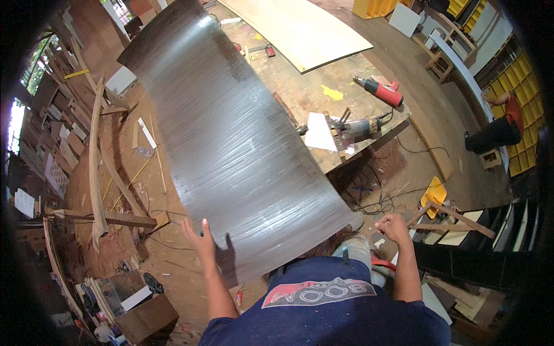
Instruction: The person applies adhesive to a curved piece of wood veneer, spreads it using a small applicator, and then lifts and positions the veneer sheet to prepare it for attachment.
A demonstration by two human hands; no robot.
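Observation:
A long, dark grey glossy sheet (231, 155) with streaked grain stretches from my waist to the far left, along the left side of the workbench (306, 95). It bends upward at its far end. My left hand (200, 242) is open at the sheet's near left edge, thumb and fingers apart, casting a shadow on the surface; whether it touches the edge I cannot tell. Just off the near right corner, my right hand (395, 228) is closed with curled fingers. Anything inside it is hidden.
On the workbench lie a pale board (300, 32), a red heat gun (381, 92) and a corded power tool (358, 127). Cables (378, 196) tangle on the floor beside a yellow object (434, 193). Timber frames (98, 167) stand left. Another person (502, 127) is at the right.

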